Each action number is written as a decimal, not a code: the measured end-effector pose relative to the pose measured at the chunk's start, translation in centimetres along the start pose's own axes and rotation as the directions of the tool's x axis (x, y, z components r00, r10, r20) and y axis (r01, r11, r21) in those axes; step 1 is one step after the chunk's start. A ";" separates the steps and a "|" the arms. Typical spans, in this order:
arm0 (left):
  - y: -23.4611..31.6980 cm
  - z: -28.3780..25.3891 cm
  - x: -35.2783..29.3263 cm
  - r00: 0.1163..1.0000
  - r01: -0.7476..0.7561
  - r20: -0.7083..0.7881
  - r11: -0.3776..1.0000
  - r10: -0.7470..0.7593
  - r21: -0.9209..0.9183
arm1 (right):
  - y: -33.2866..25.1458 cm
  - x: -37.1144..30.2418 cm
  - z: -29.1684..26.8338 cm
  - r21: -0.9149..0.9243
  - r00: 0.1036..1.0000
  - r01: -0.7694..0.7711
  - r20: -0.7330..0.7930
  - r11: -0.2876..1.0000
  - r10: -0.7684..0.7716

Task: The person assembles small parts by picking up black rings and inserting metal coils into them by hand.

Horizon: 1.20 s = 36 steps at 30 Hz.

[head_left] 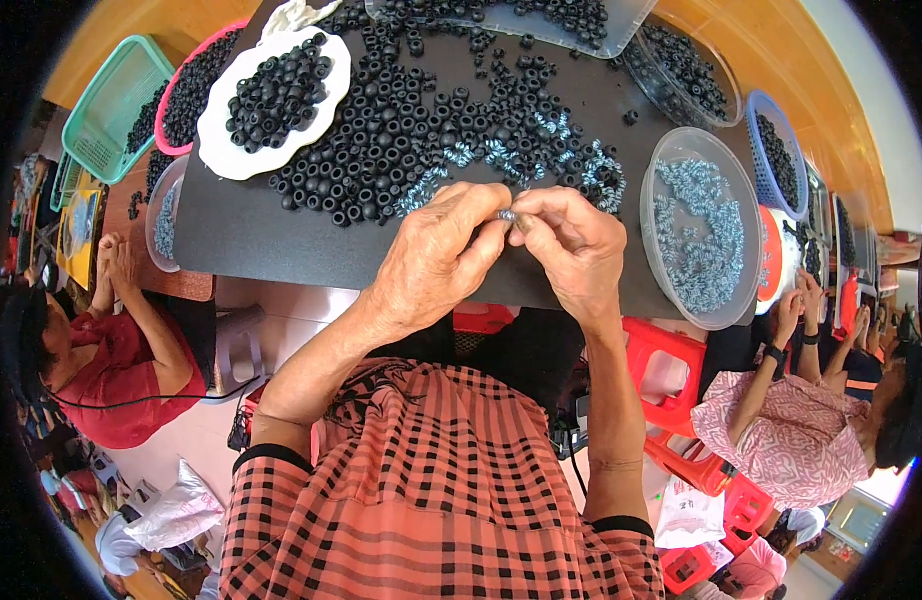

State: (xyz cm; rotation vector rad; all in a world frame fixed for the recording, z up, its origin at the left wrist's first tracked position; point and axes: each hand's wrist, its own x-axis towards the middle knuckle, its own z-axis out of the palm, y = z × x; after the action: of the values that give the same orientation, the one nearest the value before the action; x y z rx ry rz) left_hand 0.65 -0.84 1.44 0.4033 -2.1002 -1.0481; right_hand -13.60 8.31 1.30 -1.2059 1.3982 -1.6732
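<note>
Over the dark table (271,238), my left hand (443,245) and my right hand (573,245) meet with fingertips pinched together. Between them sits a small bluish metal coil spring (506,214), gripped from both sides. Fingers hide most of it, so I cannot tell whether another part is joined to it. Just beyond my hands spreads a loose pile of black ring-shaped parts (381,125), each with a round hole. Several bluish coil springs (603,180) lie scattered along the near side of that pile.
A white plate (221,145) heaped with black rings stands at left. To the right is a clear round tub (653,245) of springs. Behind are a clear tray (636,25), a blue basket (793,205) and a green basket (111,75). People work on both sides; red stools (671,340) stand below.
</note>
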 end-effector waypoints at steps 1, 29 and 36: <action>0.1 -0.1 0.0 1.000 0.015 0.013 1.000 -0.015 0.017 | 0.1 0.0 -0.1 -0.015 1.000 0.005 0.007 1.000 -0.005; 0.2 0.2 0.0 0.995 0.103 0.024 0.991 -0.102 -0.089 | 0.0 0.0 -0.3 -0.041 0.999 0.031 0.023 0.999 -0.031; 0.1 0.3 0.0 0.997 0.079 0.002 0.992 -0.079 -0.102 | -0.1 -0.1 -0.2 -0.009 0.999 0.032 0.013 0.999 -0.031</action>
State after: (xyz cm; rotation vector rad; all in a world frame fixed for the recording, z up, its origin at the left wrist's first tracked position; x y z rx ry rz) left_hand 0.50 -0.59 1.43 0.4393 -2.0334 -1.1954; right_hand -13.74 8.45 1.38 -1.2477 1.3867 -1.6792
